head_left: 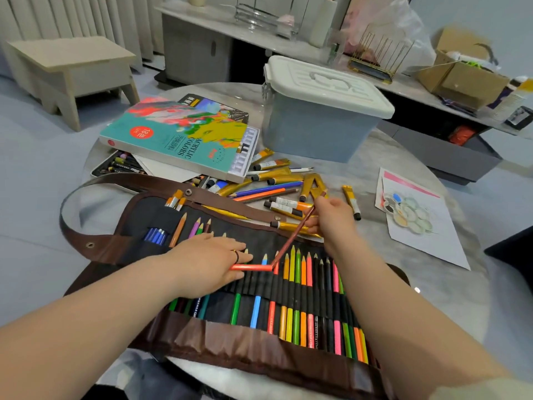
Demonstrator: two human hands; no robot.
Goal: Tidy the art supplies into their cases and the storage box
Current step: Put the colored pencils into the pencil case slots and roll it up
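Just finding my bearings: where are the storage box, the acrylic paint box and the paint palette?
storage box (313, 132): head view, its grey side wall.
acrylic paint box (178, 134): head view, its printed lid.
paint palette (409, 213): head view, its middle wells.

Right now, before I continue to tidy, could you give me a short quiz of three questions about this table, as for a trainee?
1. True or false: the storage box has its lid off.
2. Fill in: the brown pencil is gripped by the ____ hand.
3. Multiple choice: most of the gold paint tubes lie A) inside the storage box, B) loose on the table, C) on the floor.

Key: 1 false, the lid is on; 2 the right hand; 3 B.
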